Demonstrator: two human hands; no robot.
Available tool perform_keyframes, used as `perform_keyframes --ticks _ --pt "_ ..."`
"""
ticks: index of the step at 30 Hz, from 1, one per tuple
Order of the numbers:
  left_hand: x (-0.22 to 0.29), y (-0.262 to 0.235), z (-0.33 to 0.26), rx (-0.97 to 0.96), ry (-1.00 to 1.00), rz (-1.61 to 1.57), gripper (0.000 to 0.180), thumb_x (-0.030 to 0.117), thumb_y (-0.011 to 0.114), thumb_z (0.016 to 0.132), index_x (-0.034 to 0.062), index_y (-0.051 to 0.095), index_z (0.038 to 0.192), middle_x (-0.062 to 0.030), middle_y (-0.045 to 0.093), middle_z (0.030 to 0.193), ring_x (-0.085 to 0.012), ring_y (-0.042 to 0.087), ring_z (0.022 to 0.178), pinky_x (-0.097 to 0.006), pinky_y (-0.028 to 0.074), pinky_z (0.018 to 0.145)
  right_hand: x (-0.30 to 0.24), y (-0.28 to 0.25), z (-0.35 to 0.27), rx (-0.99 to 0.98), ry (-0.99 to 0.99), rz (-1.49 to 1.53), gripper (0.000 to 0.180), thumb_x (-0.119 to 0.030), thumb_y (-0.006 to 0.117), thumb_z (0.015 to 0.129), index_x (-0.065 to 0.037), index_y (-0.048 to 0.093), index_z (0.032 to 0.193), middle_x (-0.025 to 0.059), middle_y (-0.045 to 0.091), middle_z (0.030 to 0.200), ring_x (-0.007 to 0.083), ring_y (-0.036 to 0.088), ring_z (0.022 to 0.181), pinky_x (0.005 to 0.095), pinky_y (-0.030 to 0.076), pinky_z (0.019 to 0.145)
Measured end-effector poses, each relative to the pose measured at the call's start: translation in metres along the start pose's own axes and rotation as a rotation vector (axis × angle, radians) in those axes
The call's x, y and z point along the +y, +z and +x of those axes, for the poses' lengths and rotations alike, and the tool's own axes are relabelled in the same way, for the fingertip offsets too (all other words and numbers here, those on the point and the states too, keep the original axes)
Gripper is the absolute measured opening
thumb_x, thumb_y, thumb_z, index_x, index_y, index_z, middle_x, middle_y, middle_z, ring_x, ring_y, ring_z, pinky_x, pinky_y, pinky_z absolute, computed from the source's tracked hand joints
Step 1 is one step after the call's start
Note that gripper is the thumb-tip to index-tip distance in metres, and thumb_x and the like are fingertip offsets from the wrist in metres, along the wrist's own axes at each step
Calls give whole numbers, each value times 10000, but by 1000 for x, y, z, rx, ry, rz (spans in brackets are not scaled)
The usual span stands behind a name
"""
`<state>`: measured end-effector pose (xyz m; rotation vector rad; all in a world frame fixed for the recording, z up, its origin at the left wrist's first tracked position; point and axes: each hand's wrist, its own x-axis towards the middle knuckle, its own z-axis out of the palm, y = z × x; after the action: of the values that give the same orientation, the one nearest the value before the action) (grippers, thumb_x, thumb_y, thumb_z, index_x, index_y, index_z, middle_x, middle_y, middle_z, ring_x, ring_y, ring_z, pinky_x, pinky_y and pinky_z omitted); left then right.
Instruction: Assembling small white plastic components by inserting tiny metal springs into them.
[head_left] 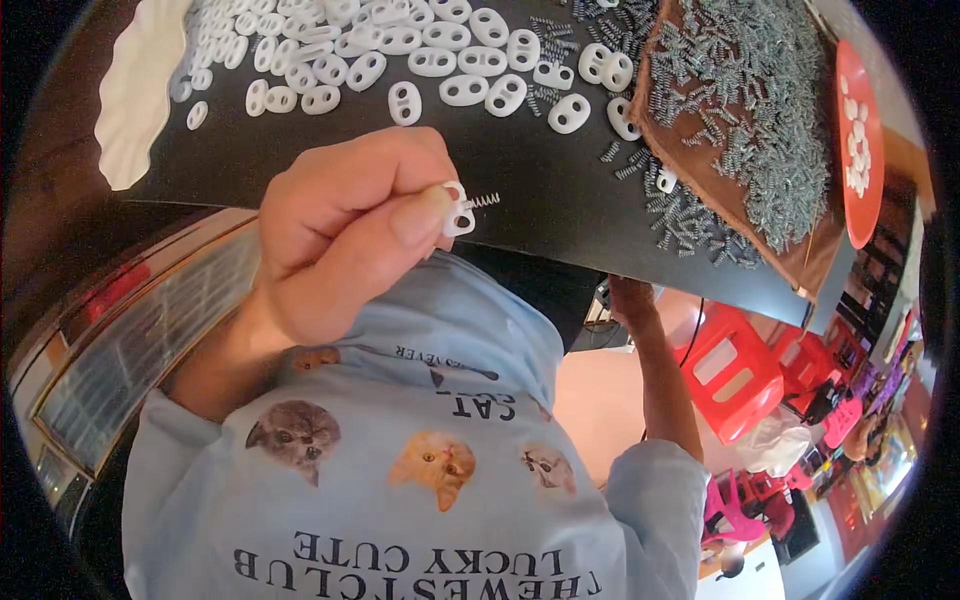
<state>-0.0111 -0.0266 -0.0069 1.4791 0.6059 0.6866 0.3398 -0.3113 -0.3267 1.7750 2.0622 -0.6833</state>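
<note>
Between thumb and curled fingers, my left hand (350,220) pinches a small white plastic piece with a hole (459,212). A thin metal coil spring (484,201) sticks out of its right side. This hand is raised above the near edge of the black table (390,165). My right hand (631,298) is low at the table's edge, farther right; its fingers are mostly hidden there, and what they hold, if anything, does not show. Beyond my left hand lie many white oval two-hole pieces (463,90), loosely scattered.
A brown cloth or tray (680,165) at the right bears a heap of metal springs (750,120), some spilled beside it. A red dish (867,210) with small white pieces sits at far right, a white scalloped tray (140,90) at far left. Red stools (735,375) stand below right.
</note>
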Motion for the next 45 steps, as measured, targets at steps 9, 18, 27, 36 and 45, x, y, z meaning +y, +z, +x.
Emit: perform_keyframes --ticks 9,18,27,36,45 --pt "3 2 1 27 -34 11 139 44 462 876 -33 537 788 -63 509 668 -103 448 566 -236 355 527 -1 61 -12 187 78 -235 532 -149 551 769 -115 441 1288 147 412 1362 328 380 1267 468 295 1054" --pt "4 11 3 77 -37 59 236 189 468 900 17 486 739 -75 451 639 -108 368 523 -245 286 456 3 68 -13 163 168 -253 507 -197 514 812 -154 424 1309 128 392 1372 324 367 1271 484 304 1041" --pt "2 10 1 74 -50 60 224 183 461 904 21 486 751 -78 455 662 -99 352 527 -235 279 461 -13 39 -18 232 121 -750 506 -221 503 832 -115 414 1319 182 365 1376 345 323 1291 508 280 1045" --pt "-2 9 3 51 -14 27 219 176 464 902 19 494 751 -74 453 658 -100 361 529 -236 274 459 40 124 -54 315 981 757 366 -331 514 899 -104 528 1185 151 614 1093 394 551 989 527 412 826" --pt "1 10 2 75 -25 40 234 193 475 893 19 491 737 -73 456 652 -102 359 521 -238 274 453 -17 124 -42 158 1016 -108 238 -195 530 815 -47 568 999 198 542 911 324 505 897 449 387 783"
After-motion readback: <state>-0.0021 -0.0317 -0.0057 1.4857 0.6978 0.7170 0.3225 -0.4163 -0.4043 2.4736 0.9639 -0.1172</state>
